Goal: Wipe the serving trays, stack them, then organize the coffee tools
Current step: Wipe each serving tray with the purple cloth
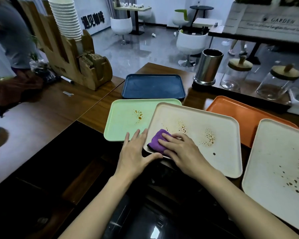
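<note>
Head view: cream rectangular plastic tray (202, 159) lies flat on the dark wooden counter (100, 104), long axis left-right and skewed, right end angled toward the camera; its left part overlaps the mint-green rectangular tray (123, 121). Brown speckled stains on the cream tray, right of the folded purple cloth (157, 140), which sits at the tray's near-left corner. Right hand (181, 152) lies flat on top of the cloth, fingers extended, pressing, no pinch. Left hand (136, 156) is flat with fingers straight over the green tray's near edge, thumb against the cream tray's near rim, nothing gripped. Green tray has an orange-brown stain at its centre. Dark blue tray (153, 86) lies behind it, orange tray (245, 118) to the right, partly under a second stained cream tray (274, 152). Steel cylinder canister (208, 66) and two glass jars with wooden lids (236, 75) stand at the back right.
</note>
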{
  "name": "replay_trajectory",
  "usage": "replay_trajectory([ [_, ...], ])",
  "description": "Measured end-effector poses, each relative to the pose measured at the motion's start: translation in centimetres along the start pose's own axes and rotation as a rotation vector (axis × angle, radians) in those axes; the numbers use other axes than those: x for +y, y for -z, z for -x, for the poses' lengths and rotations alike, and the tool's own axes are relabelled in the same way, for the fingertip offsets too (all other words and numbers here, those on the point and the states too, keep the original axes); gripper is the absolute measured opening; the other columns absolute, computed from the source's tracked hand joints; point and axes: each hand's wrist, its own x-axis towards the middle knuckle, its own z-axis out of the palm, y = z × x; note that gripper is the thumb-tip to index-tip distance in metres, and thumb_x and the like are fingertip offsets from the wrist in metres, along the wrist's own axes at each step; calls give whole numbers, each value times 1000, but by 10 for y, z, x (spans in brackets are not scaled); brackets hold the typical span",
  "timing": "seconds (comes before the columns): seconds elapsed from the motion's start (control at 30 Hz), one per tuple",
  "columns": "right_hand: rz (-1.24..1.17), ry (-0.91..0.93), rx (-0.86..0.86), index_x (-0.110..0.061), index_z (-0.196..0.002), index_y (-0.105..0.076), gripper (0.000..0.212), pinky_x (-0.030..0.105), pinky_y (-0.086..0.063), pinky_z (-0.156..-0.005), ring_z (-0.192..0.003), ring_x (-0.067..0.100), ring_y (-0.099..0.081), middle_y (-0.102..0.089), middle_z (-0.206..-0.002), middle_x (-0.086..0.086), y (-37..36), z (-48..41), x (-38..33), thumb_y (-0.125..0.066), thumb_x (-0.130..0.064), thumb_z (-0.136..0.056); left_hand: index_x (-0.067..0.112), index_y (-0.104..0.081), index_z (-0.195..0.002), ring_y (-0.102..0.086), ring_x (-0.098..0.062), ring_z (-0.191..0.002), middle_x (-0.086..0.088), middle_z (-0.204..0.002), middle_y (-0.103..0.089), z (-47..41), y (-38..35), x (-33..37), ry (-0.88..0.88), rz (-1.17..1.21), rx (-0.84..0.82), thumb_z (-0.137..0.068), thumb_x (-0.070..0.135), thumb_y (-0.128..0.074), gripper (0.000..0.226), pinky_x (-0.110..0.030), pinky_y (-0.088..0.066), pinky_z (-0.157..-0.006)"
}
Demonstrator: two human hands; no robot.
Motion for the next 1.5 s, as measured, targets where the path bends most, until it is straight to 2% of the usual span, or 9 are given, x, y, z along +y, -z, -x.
replay_trajectory([
  [0.23, -59, -57, 53, -38, -136, -60, 58, 40, -39, -107, -124, 21, -46, -51, -148, -15, -3, -17, 2, -28, -58, -92, 21, -29, -161, -17, -17, -156, 4, -162, -39, -31, 2, -23, -73, -15, -56, -72, 96, -40, 117, -38, 4, -127],
  [0.57, 50, 19, -7, -37, -141, -56, 60, 40, -39, -107, -126, 24, -44, -47, -151, -15, -3, -19, 0, -23, -55, -94, 27, -12, -164, 0, -8, -157, 8, -168, -23, -33, 5, -16, -20, -92, -112, -66, 103, -28, 125, -47, 8, -127],
  [0.83, 185, 146, 185, -26, -128, -68, 33, 46, -53, -90, -102, 33, -56, -64, -135, -6, -2, -70, 15, -58, -31, -96, 31, -18, -162, 8, -1, -155, -1, -167, -27, -33, 3, -16, 31, -37, -78, -72, 94, -46, 114, -42, 9, -127],
  [0.93, 154, 74, 196, -28, -128, -68, 32, 50, -50, -92, -104, 34, -54, -62, -138, -9, 7, -98, 22, -62, -28, -97, 30, -17, -163, 27, 17, -137, 2, -168, -23, -33, 12, -10, 41, -13, -105, -75, 83, -59, 110, -35, 16, -125],
  [1.07, 155, -34, 187, -31, -133, -64, 34, 39, -40, -103, -115, 30, -50, -55, -146, -11, 17, -130, 37, -55, -34, -101, 30, -16, -163, 49, 31, -105, 1, -168, -20, -32, 23, 1, 78, 18, -164, -79, 72, -68, 107, -34, 16, -122],
  [1.17, 135, -117, 178, -34, -135, -62, 35, 34, -36, -105, -119, 28, -48, -53, -148, -12, 16, -139, 39, -51, -35, -102, 30, -18, -163, 50, 29, -106, -1, -169, -19, -32, 25, 2, 83, 29, -171, -78, 73, -67, 107, -33, 18, -121],
  [1.27, 151, -104, 167, -30, -132, -64, 32, 43, -39, -103, -118, 29, -48, -57, -143, -11, 12, -129, 28, -51, -29, -103, 31, -18, -163, 52, 29, -102, -3, -170, -13, -33, 26, 3, 93, 50, -174, -78, 73, -68, 107, -36, 15, -123],
  [1.37, 108, -39, 117, -31, -133, -64, 33, 46, -41, -104, -117, 27, -48, -56, -144, -11, 7, -108, 20, -53, -28, -102, 30, -20, -162, 44, 24, -122, -2, -170, -16, -34, 22, -4, 56, 46, -141, -75, 80, -63, 109, -38, 15, -125],
  [1.5, 84, 51, 16, -33, -133, -64, 41, 48, -44, -102, -116, 27, -48, -55, -145, -15, 1, -84, 10, -41, -41, -100, 24, -29, -160, 9, -3, -155, 2, -166, -31, -36, 11, -15, 0, -8, -122, -69, 93, -43, 115, -44, 9, -126],
])
